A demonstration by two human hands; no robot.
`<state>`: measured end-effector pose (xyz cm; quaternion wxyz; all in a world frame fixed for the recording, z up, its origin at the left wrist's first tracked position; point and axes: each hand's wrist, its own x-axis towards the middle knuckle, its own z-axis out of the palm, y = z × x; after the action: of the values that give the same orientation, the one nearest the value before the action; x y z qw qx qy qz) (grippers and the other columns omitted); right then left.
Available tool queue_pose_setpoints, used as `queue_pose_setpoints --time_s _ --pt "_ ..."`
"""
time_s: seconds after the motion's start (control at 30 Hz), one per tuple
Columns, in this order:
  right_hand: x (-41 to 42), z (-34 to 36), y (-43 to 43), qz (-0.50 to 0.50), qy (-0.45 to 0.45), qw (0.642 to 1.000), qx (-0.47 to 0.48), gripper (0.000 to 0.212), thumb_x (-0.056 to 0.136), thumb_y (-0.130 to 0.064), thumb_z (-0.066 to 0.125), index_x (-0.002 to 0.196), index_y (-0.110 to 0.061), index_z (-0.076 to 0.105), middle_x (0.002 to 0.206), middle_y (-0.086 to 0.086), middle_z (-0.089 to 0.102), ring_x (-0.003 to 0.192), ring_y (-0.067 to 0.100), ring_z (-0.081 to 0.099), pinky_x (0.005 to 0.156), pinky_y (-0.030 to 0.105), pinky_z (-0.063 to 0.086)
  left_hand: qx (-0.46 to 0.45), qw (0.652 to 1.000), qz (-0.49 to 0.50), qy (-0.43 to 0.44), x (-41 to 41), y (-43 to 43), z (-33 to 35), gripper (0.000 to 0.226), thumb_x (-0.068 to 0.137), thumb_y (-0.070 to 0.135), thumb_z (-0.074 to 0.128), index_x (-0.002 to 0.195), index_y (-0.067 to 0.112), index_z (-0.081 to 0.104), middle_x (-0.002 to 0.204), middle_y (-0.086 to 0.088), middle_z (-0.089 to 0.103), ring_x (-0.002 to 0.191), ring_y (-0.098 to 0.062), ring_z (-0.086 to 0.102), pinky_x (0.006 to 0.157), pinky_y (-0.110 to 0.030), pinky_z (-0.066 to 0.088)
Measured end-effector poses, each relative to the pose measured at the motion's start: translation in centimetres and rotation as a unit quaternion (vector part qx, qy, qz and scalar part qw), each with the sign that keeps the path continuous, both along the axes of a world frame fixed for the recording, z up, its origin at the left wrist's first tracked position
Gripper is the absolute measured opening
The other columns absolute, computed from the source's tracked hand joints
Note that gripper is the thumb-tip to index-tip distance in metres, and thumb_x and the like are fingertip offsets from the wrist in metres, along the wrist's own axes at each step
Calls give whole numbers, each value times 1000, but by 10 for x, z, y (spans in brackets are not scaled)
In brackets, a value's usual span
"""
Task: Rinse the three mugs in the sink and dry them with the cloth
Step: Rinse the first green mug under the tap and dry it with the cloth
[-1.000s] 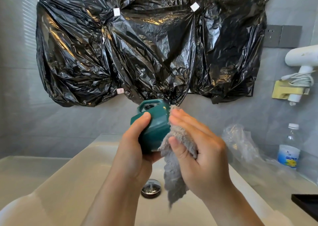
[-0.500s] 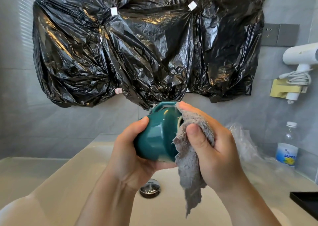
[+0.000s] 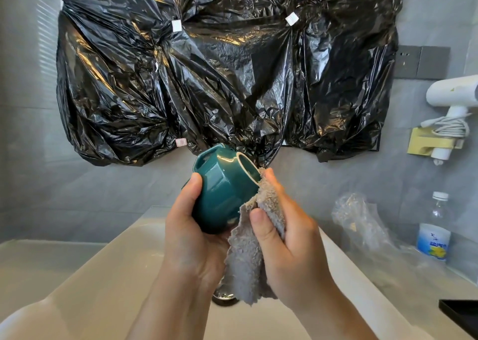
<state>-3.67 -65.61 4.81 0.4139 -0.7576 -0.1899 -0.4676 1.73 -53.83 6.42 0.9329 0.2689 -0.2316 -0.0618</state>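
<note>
A dark green mug [image 3: 223, 188] is held on its side above the white sink [image 3: 108, 269], its rim turned up and to the right, its handle at the upper left. My left hand [image 3: 192, 238] grips the mug's body from below, thumb on its near side. My right hand [image 3: 287, 241] holds a grey fluffy cloth [image 3: 252, 251] against the mug's rim; the cloth's loose end hangs down over the drain [image 3: 223, 297]. No other mugs are in view.
Black plastic sheeting [image 3: 219, 70] covers the wall above the sink. On the right counter stand a water bottle [image 3: 434, 232] and crumpled clear plastic [image 3: 359, 223]. A white hair dryer [image 3: 450, 99] hangs on the wall. A black object [image 3: 463, 312] lies at the counter's right edge.
My left hand has turned the mug so its rim now shows at the upper right. My right hand with the cloth has slid down from the mug's opening to its rim's lower edge.
</note>
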Motion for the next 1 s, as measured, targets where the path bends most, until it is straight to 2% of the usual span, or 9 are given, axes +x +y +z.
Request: queue_pose_setpoints --time_s 0.07,0.17,0.3,0.4,0.47,0.53,0.67,0.8,1.0 --pt "0 -2 5 -16 -6 1000 -10 63 93 -49 44 151 -27 32 153 -6 46 141 -1 39 114 22 33 20 1000 19 -6 -1 0 -2 55 66 44 74 109 10 78 111 -21 75 91 -32 75 85 -46 61" --pt "-2 0 8 1 -9 1000 18 57 91 -52 43 144 -45 24 156 -6 42 143 1 37 116 31 34 61 997 12 -36 -5 0 -1 51 65 36 77 108 8 77 104 -19 77 88 -32 76 72 -40 62" --pt "-3 4 1 116 18 987 107 59 88 -57 48 145 -44 34 155 -11 44 144 5 37 119 44 32 107 991 14 -77 -6 -1 -2 75 64 41 75 130 6 63 119 -21 72 103 -36 71 83 -45 59" --pt "-1 6 -3 121 26 982 145 59 82 -62 54 138 -46 46 143 -19 55 134 0 49 112 33 42 85 992 -9 -98 -3 2 -4 47 65 36 74 107 15 79 104 -12 78 89 -25 76 69 -36 63" --pt "-1 7 -5 138 34 978 156 42 81 -58 59 122 -52 61 120 -26 68 112 -8 62 90 13 51 84 991 -27 -100 -2 2 -5 31 69 31 72 95 17 82 96 -8 79 82 -22 77 61 -31 61" --pt "1 7 -7 166 55 972 159 27 83 -51 62 109 -50 69 103 -20 75 95 -4 70 76 13 54 104 990 -23 -97 -1 2 -5 31 69 32 72 96 19 82 96 -8 79 81 -22 77 58 -31 60" --pt "3 8 -10 163 79 960 211 63 64 -72 74 112 -31 71 102 -1 78 96 17 74 76 28 58 145 983 3 -113 -2 2 -3 54 63 40 75 112 17 76 106 -11 77 89 -25 75 64 -35 61" --pt "3 9 -13 160 55 967 192 29 80 -57 66 107 -47 72 104 -12 77 99 8 73 75 18 56 100 989 -21 -105 -1 3 -4 34 68 30 72 99 18 81 98 -9 79 84 -23 77 63 -33 61" --pt "9 4 -17 185 94 956 207 70 73 -72 72 129 -31 62 121 2 72 114 24 68 94 49 55 142 983 12 -119 -5 1 -3 55 63 36 77 114 16 73 104 -10 77 86 -22 75 62 -31 59"
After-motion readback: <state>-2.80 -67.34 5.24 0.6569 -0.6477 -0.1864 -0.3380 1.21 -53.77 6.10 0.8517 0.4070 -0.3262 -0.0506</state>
